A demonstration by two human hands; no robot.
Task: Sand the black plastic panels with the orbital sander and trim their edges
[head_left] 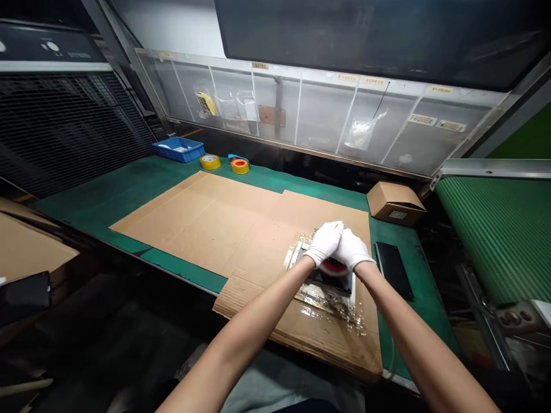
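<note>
Both hands wear white gloves and meet over a dark flat item in a clear shiny plastic wrap (pixel 327 298) lying on a flattened cardboard sheet (pixel 224 223). My left hand (pixel 323 243) lies partly over my right hand (pixel 352 250), fingers curled. A red object (pixel 333 267) shows just under the two hands; what exactly each hand grips is hidden.
A black phone-like slab (pixel 393 269) lies right of the hands on the green mat (pixel 107 195). A small cardboard box (pixel 396 203) sits at the back right. Two yellow tape rolls (pixel 210 162) (pixel 240 166) and a blue tray (pixel 178 149) stand at the back. A green conveyor (pixel 499 229) runs on the right.
</note>
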